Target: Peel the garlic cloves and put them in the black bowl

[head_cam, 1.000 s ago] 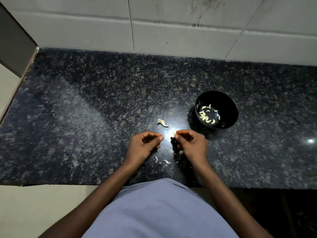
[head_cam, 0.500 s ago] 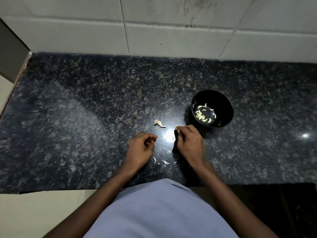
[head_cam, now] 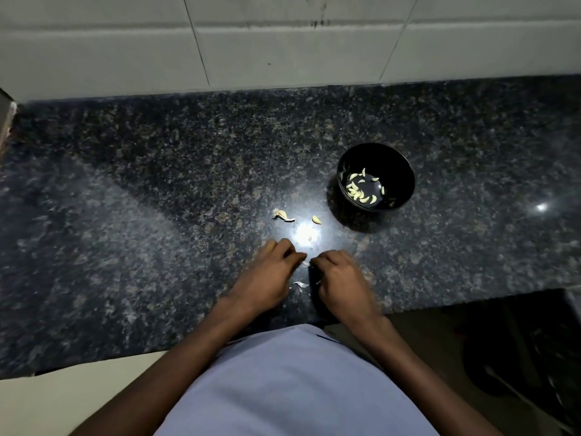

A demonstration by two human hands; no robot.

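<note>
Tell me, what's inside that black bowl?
Pale peeled garlic cloves lie on the black bowl's floor, roughly a dozen or more. The near wall hides part of the bottom, so the exact count is unclear.

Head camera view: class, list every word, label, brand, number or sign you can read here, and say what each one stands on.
None: no readable text anywhere.
The black bowl, the granite counter, the wall tiles and the shirt are all unmarked.
</note>
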